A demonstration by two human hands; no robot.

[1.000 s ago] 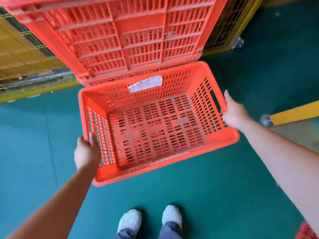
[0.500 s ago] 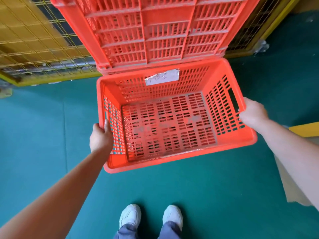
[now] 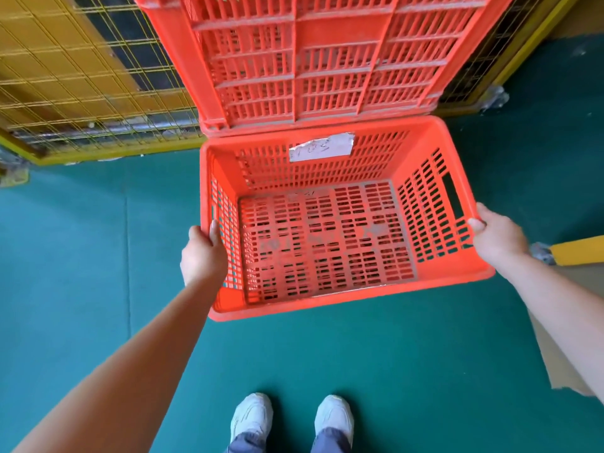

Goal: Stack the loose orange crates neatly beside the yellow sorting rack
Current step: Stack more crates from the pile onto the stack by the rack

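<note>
Your left hand (image 3: 202,253) and right hand (image 3: 496,240) each curl over a side rim of the empty crate (image 3: 327,243), just in front of the stack (image 3: 313,60). It's stiff slotted plastic, likely light; the handle slot (image 3: 452,194) would give a surer grip.

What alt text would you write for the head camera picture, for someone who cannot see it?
Seen from above, a person's left hand and right hand grip the side rims of an empty orange crate held over a green floor. A second orange crate looms just beyond it, in front of a yellow wire rack; white shoes show below.
</note>
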